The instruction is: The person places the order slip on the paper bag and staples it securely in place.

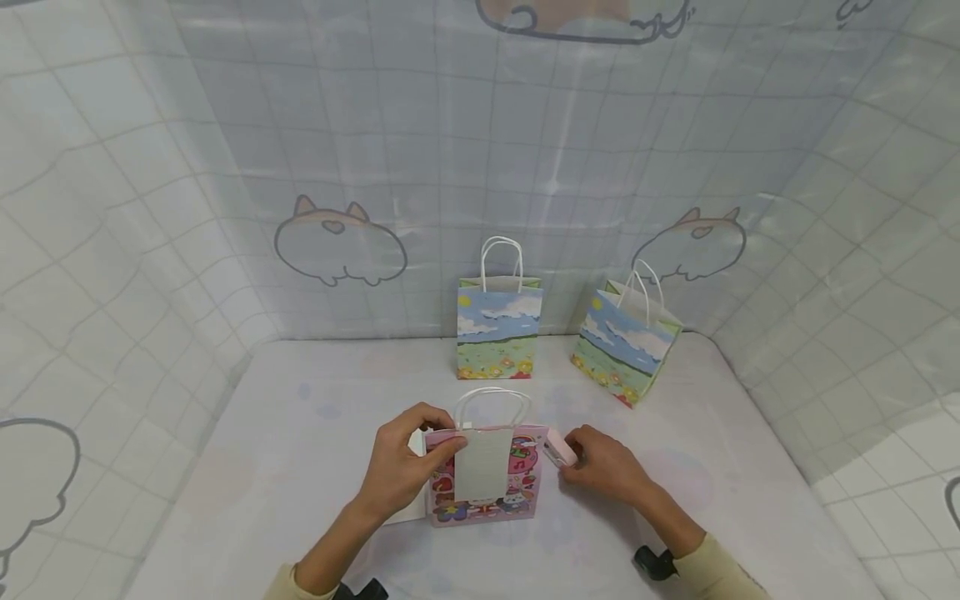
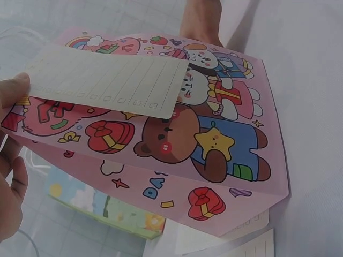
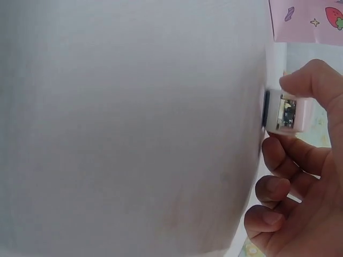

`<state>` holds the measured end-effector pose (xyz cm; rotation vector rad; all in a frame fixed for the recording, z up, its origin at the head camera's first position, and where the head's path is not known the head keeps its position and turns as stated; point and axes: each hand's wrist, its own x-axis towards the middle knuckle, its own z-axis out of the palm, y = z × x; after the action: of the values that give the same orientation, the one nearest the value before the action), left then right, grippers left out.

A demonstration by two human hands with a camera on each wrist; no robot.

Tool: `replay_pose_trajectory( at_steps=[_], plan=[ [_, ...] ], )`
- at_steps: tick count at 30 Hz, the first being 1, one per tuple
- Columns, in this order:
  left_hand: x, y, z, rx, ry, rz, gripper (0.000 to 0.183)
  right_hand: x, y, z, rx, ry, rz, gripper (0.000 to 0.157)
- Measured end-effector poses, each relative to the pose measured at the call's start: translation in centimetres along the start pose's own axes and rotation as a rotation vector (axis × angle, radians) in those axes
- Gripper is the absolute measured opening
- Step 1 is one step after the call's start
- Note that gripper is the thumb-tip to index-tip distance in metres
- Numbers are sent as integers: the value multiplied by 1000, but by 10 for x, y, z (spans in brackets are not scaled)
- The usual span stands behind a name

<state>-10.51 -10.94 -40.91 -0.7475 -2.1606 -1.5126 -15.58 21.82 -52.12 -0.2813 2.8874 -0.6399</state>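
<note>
A pink paper gift bag (image 1: 531,492) with cartoon animals stands upright on the table. My left hand (image 1: 401,458) pinches its top edge, thumb in front, together with a lined note sheet (image 2: 107,80). That sheet (image 1: 482,467) hangs over the bag's front, below the white handle (image 1: 491,390). Right of the bag, my right hand (image 1: 603,464) holds a small pink stapler (image 1: 560,447) between thumb and fingers, at table level. The right wrist view shows metal parts at the end of the stapler (image 3: 288,112).
Two paper bags with a sky-and-meadow print stand behind: one bag (image 1: 498,329) upright in the middle, another bag (image 1: 626,342) turned at an angle to the right. More lined sheets (image 2: 252,243) lie on the table beside the pink bag. A patterned curtain (image 1: 435,167) encloses the table.
</note>
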Motion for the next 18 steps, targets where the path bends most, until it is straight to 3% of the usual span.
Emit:
replay_pose_trajectory(
  at_steps=[9, 18],
  plan=[
    [0, -2, 2, -1, 3, 3, 28, -2, 2, -4, 41, 25, -7, 39],
    [0, -4, 3, -9, -1, 3, 28, -2, 4, -17, 103, 69, -70, 35]
  ],
)
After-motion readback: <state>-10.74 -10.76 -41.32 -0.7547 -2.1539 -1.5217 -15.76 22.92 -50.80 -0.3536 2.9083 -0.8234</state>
